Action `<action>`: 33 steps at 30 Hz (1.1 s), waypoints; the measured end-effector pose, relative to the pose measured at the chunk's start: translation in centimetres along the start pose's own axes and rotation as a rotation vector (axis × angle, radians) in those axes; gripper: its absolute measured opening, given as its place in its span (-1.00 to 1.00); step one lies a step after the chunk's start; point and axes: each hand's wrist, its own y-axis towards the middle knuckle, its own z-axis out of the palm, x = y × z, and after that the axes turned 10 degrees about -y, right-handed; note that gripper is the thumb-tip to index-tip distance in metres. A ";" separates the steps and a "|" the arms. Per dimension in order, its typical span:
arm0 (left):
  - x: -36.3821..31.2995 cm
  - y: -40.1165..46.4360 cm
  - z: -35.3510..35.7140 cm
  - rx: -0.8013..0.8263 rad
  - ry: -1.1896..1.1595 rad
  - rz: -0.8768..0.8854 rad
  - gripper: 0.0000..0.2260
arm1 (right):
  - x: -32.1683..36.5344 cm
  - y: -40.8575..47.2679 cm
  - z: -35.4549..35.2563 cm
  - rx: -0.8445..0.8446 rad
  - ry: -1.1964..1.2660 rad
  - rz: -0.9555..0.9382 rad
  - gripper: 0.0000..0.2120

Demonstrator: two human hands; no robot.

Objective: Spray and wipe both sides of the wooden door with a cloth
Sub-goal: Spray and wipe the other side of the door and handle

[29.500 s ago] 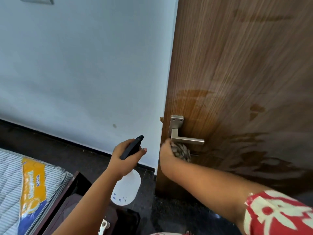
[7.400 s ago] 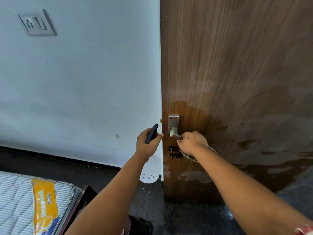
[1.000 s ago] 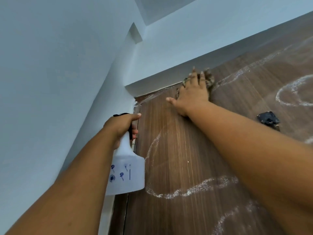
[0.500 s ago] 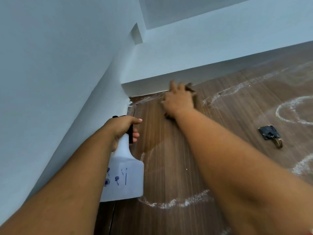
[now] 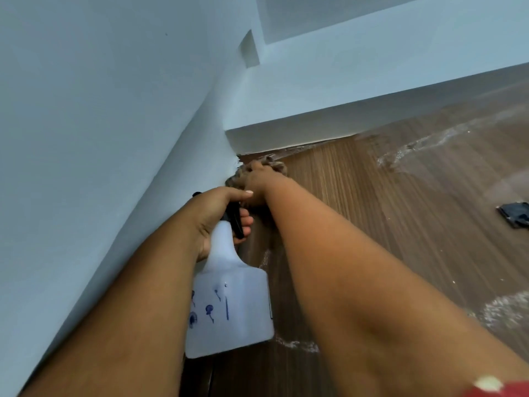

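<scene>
I look up along the wooden door (image 5: 372, 213), whose brown face carries white foamy spray trails. My right hand (image 5: 259, 179) presses a brownish cloth (image 5: 272, 164) against the door's top left corner, just under the frame. My left hand (image 5: 217, 213) grips the neck and black trigger of a white spray bottle (image 5: 229, 305) with blue markings, held upright beside the door's left edge and just below my right hand. The right hand's fingers are mostly hidden by the cloth and my left thumb.
A pale blue wall (image 5: 100, 138) runs along the left, and a white lintel (image 5: 343, 110) sits above the door. A dark hook or fitting (image 5: 515, 214) is fixed on the door at the right. Foam streaks (image 5: 429, 141) cross the upper right.
My right hand has swept the cloth leftward along the top of the door into the corner. The spray bottle in my left hand has stayed close to the door's left edge.
</scene>
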 end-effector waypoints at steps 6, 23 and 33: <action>1.2 -0.2 0.3 -0.023 -0.017 -0.051 -0.75 | -5.8 0.7 -1.1 -0.151 -0.136 0.452 -0.47; 0.6 -0.6 1.9 0.025 0.115 -0.042 -0.72 | -6.3 -1.6 -1.0 -0.209 -0.088 0.502 -0.52; -0.5 -1.2 2.5 -0.023 0.231 0.056 -0.64 | -5.8 -6.0 1.8 -0.277 -0.171 0.487 -0.42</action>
